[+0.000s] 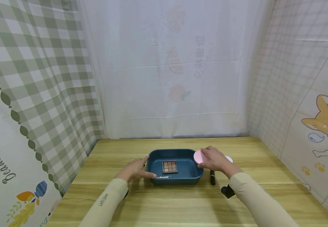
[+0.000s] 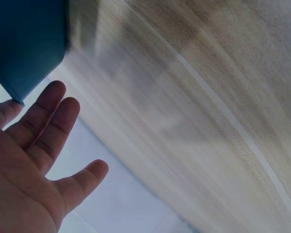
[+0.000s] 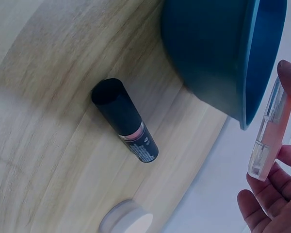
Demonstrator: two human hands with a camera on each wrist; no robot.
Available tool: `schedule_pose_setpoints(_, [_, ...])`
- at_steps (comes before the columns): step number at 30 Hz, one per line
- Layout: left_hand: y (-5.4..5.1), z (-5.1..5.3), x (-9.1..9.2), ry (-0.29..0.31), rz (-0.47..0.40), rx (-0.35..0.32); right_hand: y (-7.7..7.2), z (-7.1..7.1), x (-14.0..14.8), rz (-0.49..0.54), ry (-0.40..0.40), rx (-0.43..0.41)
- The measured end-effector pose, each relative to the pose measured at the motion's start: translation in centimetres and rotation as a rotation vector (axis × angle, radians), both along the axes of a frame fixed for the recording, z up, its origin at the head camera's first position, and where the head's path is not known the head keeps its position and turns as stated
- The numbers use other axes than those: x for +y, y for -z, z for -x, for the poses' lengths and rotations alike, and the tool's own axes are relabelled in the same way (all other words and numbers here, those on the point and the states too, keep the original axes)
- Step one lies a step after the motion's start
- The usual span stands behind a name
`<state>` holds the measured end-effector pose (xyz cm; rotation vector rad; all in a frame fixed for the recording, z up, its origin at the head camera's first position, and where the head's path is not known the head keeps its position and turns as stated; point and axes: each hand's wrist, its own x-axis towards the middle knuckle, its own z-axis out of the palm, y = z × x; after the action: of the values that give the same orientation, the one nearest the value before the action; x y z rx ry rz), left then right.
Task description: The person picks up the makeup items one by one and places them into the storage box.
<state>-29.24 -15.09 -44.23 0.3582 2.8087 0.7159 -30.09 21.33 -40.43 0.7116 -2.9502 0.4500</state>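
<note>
A dark blue rectangular bin stands on the wooden table. Inside it lie an eyeshadow palette and, along the front side, a thin brush. My left hand spans the bin's left end with fingers spread and fairly straight; in the left wrist view a finger touches the rim. Pinched between thumb and fingers of my right hand is a round pink compact with a clear plastic edge, tilted over the bin's right end. A black lipstick tube lies on the table right of the bin.
Behind my right hand sits a white round container, partly hidden. A black piece sticks out beneath the right sleeve. Cloth curtains hang along the table's back and both sides.
</note>
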Motion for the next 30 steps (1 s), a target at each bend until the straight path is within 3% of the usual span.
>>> schedule_pose_setpoints(14, [-0.3, -0.1, -0.1, 0.026, 0.004, 0.015, 0.4, 0.7, -2.3, 0.019, 0.019, -0.047])
schedule_pose_setpoints(30, [-0.4, -0.2, 0.0, 0.019, 0.021, 0.014, 0.7, 1.0, -4.9, -0.086, 0.027, -0.050])
